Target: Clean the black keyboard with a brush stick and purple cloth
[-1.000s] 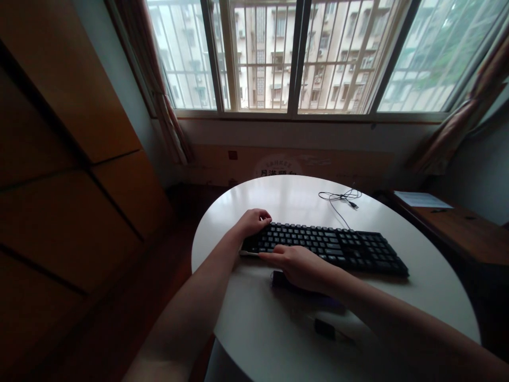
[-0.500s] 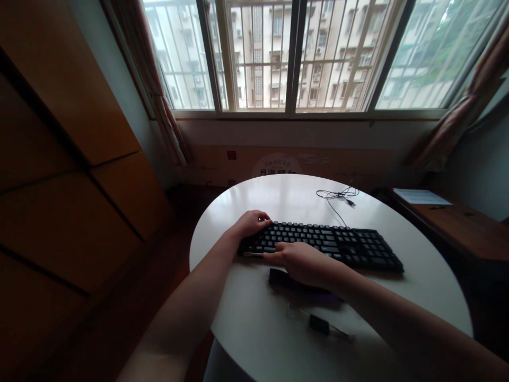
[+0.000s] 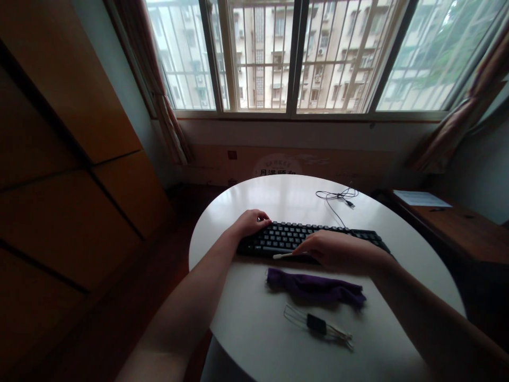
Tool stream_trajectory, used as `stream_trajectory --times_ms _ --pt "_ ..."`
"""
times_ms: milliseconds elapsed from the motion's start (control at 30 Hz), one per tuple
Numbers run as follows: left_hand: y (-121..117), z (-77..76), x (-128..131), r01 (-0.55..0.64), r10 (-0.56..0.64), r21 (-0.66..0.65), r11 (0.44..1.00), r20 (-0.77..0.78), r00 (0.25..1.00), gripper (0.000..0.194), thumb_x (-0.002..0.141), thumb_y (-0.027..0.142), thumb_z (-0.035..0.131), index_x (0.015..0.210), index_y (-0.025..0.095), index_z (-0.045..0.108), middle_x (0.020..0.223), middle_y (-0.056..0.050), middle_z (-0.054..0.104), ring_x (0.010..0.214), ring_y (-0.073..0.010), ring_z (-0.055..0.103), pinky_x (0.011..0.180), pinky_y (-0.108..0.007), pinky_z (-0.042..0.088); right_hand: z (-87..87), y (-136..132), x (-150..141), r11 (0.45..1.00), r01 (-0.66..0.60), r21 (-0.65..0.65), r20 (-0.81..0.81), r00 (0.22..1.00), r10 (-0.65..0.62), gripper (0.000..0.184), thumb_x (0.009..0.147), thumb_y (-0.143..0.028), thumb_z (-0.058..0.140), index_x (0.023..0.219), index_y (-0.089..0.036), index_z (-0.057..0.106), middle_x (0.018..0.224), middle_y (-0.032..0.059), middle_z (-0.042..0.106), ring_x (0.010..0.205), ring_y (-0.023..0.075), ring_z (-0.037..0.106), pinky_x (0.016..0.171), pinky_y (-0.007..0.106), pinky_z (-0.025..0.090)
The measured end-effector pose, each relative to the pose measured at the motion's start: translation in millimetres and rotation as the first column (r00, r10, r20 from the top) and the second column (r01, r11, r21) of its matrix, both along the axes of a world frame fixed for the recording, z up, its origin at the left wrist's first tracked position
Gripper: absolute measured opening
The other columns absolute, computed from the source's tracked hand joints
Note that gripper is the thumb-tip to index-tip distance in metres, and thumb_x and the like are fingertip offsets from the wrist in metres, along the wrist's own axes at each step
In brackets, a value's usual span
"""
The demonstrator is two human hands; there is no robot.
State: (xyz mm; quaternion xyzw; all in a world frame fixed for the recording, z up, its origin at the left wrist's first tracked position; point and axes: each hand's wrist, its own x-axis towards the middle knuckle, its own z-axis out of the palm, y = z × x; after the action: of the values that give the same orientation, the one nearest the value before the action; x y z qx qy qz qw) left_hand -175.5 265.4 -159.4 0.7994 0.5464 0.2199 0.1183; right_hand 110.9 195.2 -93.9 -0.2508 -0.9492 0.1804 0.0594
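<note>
Purple cloth (image 3: 316, 287) lies near the keyboard (image 3: 280, 239) left hand (image 3: 251, 222) grips, right hand (image 3: 328, 247) pinching swab (image 3: 280, 257).

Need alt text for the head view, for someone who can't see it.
The right hand holds a thin, pale-tipped stick at the near edge of a black keyboard; the left hand is at its far-left corner. Nearer on the round white table lie a purple cloth and a pale bundle with a dark middle.

A white, rounded table (image 3: 246, 323) carries a black keyboard (image 3: 284, 236), with its thin cable (image 3: 338, 196) loosely looped behind. In front lie a crumpled purple cloth (image 3: 314, 286) and, nearer the viewer, a dark-banded bundle of thin pale strands (image 3: 317, 323).
</note>
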Motion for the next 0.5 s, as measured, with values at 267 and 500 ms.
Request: stream_trajectory --times_ms 267,500 --pt "-8 11.6 11 -0.004 0.011 0.093 0.996 -0.079 0.997 0.023 0.086 0.035 0.057 0.092 0.021 0.075 0.090 -0.005 0.068 0.083 -0.0191 0.061 0.075 -0.028 0.048 -33.4 -8 -40 0.986 -0.031 0.166 -0.027 0.999 0.036 0.040 0.097 -0.023 0.045 0.133 -0.035 0.058 0.089 0.0017 0.058 0.065 0.0053 0.042 0.061 0.018 0.027" --pt "-5 1.7 14 0.009 -0.005 0.046 0.999 -0.086 0.996 0.035 0.088 0.044 0.055 0.113 0.023 0.068 0.112 -0.007 0.067 0.100 -0.0233 0.061 0.088 -0.032 0.047 -33.9 -14 -38 0.980 0.006 0.198 0.050 0.999 -0.016 0.040 0.092 -0.018 0.046 0.124 -0.033 0.063 0.086 0.0021 0.054 0.061 0.0050 0.036 0.059 0.020 0.023"
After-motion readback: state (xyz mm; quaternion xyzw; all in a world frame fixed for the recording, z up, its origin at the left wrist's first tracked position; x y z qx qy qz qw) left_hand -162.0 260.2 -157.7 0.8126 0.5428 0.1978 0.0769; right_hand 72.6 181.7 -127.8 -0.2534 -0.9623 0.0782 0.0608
